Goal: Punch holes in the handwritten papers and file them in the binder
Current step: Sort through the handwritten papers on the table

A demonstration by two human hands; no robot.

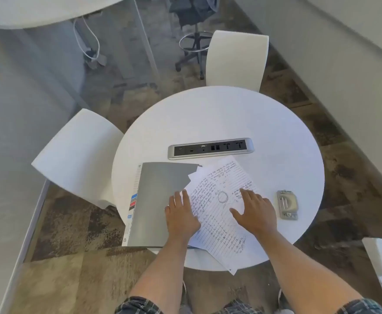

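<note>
A grey binder [156, 200] lies shut on the near left of the round white table [219, 114], overhanging its edge. Several lined handwritten papers [219, 211] are fanned out beside it, partly overlapping its right side and sticking out past the table's near edge. My left hand [181, 216] rests flat with fingers spread where the binder and papers meet. My right hand [253, 211] lies flat on the papers, fingers apart. A grey metal hole punch [287, 203] sits on the table to the right of my right hand, untouched.
A silver power and socket strip [210, 148] is set into the table's middle. White chairs stand at the left [76, 155] and at the far side [236, 60]. A black office stool [193, 23] and another white table [49, 10] are further back.
</note>
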